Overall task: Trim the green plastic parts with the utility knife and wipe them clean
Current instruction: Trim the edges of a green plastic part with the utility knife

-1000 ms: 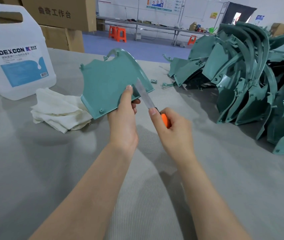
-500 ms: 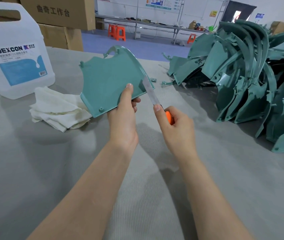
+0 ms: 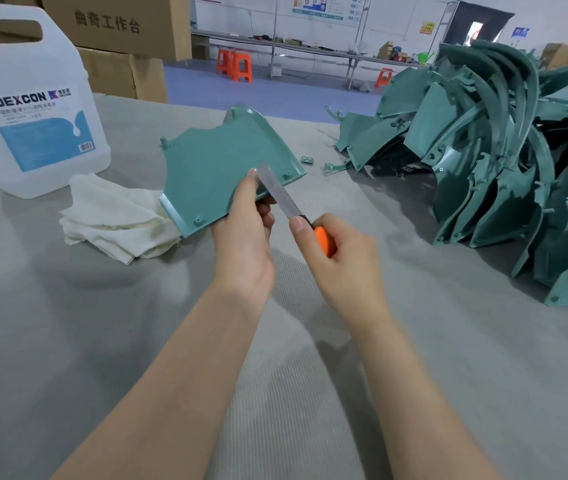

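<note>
Over ribbed grey matting, left hand (image 3: 244,233) pinching curved green panel (image 3: 220,171), right hand (image 3: 341,265) gripping orange knife (image 3: 293,209).

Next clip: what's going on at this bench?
A person is trimming a green plastic part, held up off the table in the left hand. The right hand grips an orange-handled utility knife, blade against the part's near edge beside the left thumb. A white cloth and DEXCON jug sit left; a pile of green parts lies right.
</note>
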`<action>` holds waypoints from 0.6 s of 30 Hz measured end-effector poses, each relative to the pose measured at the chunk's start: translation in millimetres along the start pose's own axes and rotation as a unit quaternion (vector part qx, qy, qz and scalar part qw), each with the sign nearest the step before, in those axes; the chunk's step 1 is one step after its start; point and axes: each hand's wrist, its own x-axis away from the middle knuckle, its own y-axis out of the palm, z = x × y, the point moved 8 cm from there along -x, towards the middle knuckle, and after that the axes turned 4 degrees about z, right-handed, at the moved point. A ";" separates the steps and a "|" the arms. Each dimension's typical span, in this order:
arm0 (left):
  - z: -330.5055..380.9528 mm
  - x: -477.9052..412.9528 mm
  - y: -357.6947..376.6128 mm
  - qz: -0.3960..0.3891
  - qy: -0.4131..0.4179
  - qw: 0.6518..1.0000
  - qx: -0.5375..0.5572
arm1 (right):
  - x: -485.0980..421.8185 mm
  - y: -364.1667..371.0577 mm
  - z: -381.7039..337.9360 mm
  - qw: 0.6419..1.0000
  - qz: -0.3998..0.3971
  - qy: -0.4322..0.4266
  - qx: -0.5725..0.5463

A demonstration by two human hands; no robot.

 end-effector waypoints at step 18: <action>-9.4 2.9 2.9 -0.006 -0.061 0.998 0.017 | -0.6 -5.6 4.0 0.998 0.038 0.016 0.036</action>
